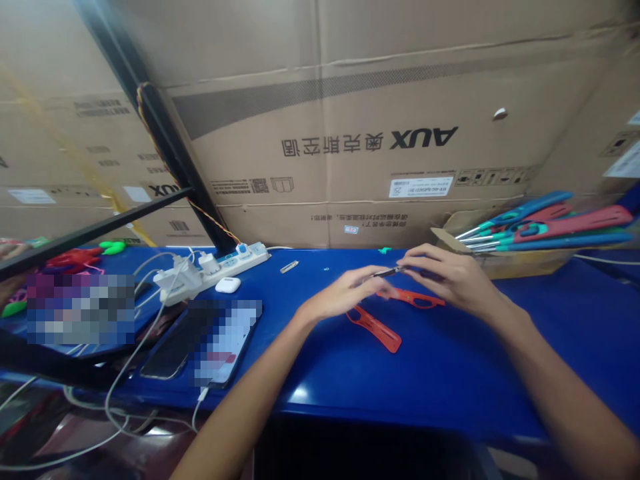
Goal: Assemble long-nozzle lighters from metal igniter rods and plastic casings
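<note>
Above the blue table (460, 373), my left hand (350, 292) and my right hand (453, 277) meet over a small, slim, dark piece with a metallic look (385, 273). Fingers of both hands pinch it, one hand at each end; its exact kind is too small to make out. Just below them lies an orange plastic piece with an oval opening (420, 299), partly behind my left fingers. Closer to me rests a second orange plastic piece (377, 331), flat on the table and apart from my hands.
On the right stands a cardboard box (525, 265) of tools with blue and red handles and metal shafts. A power strip (220, 270), a white earphone case (228, 285), phones (235, 333) and cables are at left. Large cardboard (330, 100) walls the back.
</note>
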`<state>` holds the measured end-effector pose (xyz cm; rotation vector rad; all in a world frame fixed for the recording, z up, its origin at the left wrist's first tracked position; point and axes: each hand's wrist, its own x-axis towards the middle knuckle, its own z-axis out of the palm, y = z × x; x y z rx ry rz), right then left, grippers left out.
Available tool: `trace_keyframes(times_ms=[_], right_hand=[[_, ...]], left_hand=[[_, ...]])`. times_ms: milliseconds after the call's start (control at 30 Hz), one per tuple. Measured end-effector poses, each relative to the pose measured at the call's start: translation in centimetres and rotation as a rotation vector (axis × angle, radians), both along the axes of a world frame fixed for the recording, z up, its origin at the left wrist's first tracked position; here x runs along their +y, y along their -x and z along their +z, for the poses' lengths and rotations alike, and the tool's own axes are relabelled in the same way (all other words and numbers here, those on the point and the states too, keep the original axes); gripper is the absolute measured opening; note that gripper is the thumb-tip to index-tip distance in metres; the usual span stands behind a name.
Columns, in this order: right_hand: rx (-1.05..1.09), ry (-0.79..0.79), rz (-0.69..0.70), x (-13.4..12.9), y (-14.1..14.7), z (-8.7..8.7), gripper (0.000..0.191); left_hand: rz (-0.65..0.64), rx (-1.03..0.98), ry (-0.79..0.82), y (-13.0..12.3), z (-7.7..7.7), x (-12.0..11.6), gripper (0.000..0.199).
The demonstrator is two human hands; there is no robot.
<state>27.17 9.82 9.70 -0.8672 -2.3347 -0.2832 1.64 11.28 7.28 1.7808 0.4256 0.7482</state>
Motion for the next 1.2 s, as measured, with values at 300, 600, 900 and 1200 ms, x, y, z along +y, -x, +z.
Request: trace_keyframes(times_ms=[300, 600, 900, 1200], right_hand=[[-0.069, -0.065, -0.100, 0.4, -0.3, -0.2, 0.027], [-0.046, -0.108, -0.150, 0.3, 0.2, -0.5, 0.026], [-0.106, -0.141, -0.146, 0.8, -0.3, -1.0, 0.026], [-0.157, -0.226, -0.227, 0.6, 0.0, -1.2, 0.032]], left_hand=[[0.070, -0.010, 0.184, 0.5, -0.7, 1.1, 0.050], [0.099, 0.131, 0.077, 1.0, 0.4, 0.8, 0.043], [0.146, 0.111, 0.048, 1.2, -0.1, 1.1, 0.052], [0.305, 0.093, -0.135, 0.4, 0.2, 1.0, 0.038]])
